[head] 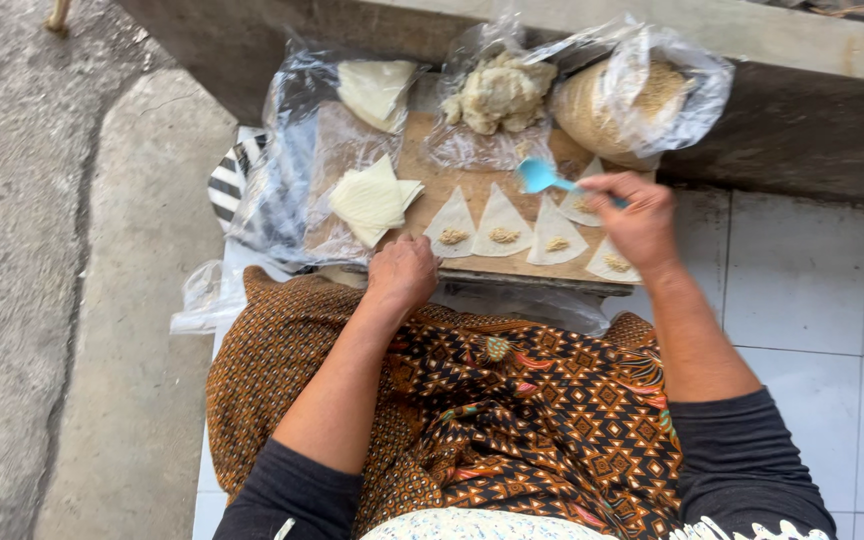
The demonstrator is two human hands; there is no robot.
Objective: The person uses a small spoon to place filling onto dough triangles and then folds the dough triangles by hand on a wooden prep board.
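Where board ends, left hand (404, 272).

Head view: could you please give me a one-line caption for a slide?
Right hand holds a blue spoon over filled triangular wrappers on a wooden board; left hand rests at its edge.

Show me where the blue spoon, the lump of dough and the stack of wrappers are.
blue spoon (537, 175), head view, on its bowl.
lump of dough (500, 93), head view, on its middle.
stack of wrappers (370, 200), head view, on the top sheet.
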